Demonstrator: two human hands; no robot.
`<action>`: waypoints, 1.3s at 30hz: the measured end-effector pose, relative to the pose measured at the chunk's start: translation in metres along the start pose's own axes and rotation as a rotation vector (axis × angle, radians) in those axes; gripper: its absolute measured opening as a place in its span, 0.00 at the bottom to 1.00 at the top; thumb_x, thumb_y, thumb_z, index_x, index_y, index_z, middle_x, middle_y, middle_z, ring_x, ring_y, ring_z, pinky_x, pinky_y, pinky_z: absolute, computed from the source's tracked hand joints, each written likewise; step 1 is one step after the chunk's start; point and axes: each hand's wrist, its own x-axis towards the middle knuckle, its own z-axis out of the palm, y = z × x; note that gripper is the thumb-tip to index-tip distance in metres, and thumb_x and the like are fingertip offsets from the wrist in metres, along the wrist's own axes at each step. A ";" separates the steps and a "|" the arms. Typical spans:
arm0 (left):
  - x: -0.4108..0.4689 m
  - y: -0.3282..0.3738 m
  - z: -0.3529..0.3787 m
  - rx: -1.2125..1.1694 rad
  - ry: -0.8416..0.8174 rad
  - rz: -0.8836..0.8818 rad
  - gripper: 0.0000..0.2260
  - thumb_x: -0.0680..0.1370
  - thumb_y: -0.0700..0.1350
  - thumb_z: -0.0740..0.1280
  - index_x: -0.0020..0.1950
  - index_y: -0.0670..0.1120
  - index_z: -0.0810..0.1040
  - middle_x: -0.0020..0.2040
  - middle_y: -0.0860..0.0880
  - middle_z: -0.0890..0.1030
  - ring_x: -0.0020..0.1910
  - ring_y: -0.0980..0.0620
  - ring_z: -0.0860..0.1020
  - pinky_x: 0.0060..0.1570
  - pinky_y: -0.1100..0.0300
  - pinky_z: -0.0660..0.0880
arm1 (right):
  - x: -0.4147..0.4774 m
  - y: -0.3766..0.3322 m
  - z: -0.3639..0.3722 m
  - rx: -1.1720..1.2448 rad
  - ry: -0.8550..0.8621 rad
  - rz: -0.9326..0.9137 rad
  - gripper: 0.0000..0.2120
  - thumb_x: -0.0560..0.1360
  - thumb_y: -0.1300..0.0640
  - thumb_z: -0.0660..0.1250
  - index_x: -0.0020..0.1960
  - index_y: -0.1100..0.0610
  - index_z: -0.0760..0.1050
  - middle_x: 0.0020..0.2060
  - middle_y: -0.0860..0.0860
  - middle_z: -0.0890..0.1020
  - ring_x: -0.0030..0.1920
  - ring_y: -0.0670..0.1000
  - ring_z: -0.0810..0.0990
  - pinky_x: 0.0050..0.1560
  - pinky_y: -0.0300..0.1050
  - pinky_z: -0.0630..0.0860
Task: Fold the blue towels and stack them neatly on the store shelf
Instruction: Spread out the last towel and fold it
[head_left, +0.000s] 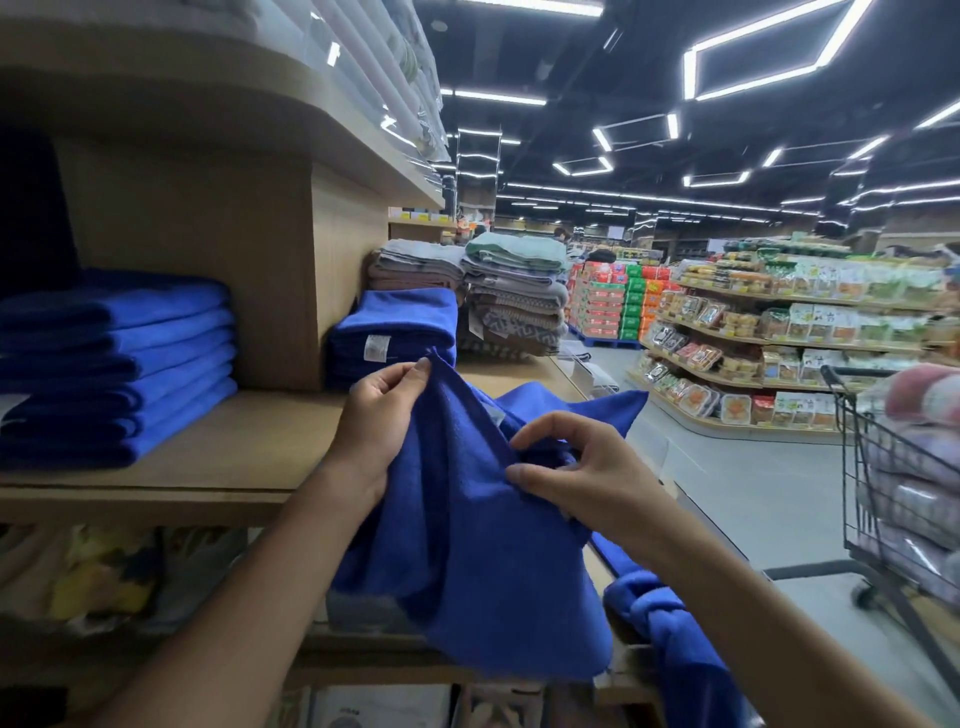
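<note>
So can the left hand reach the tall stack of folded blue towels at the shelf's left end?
Probably yes: only bare wooden shelf lies between the left hand and that stack of folded blue towels. It is pinching the loose blue towel, so it would bring that along or let go.

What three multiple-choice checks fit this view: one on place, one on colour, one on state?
1. Where is the tallest blue stack? A. on the floor B. on the shelf, far left C. over an arm
2. What colour is the held towel? A. grey B. green C. blue
3. How is that towel? A. unfolded, hanging B. folded flat C. rolled tight
Key: 1B, it sits on the wooden board; 2C, plain blue cloth; 3A, it hangs loose from the left hand and right hand, both pinching it.
</note>
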 end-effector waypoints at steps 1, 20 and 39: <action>0.001 0.000 -0.001 -0.024 0.017 -0.006 0.11 0.81 0.48 0.69 0.39 0.47 0.83 0.39 0.48 0.82 0.43 0.50 0.77 0.45 0.55 0.74 | -0.006 0.002 -0.001 -0.070 -0.003 -0.003 0.12 0.69 0.58 0.76 0.48 0.44 0.80 0.29 0.38 0.79 0.23 0.41 0.71 0.26 0.31 0.67; 0.020 -0.007 -0.017 -0.052 0.285 0.078 0.15 0.81 0.48 0.66 0.35 0.49 0.79 0.37 0.53 0.78 0.39 0.56 0.73 0.40 0.60 0.69 | -0.067 0.019 -0.128 -0.183 -0.148 0.095 0.11 0.72 0.68 0.75 0.48 0.54 0.87 0.43 0.55 0.88 0.43 0.48 0.85 0.47 0.39 0.80; 0.017 0.005 -0.058 0.126 0.303 0.228 0.12 0.82 0.46 0.66 0.39 0.48 0.78 0.37 0.51 0.75 0.43 0.52 0.70 0.41 0.59 0.67 | -0.006 0.010 -0.081 -1.364 -0.211 -0.318 0.09 0.83 0.44 0.57 0.55 0.44 0.75 0.66 0.37 0.76 0.76 0.44 0.63 0.75 0.50 0.53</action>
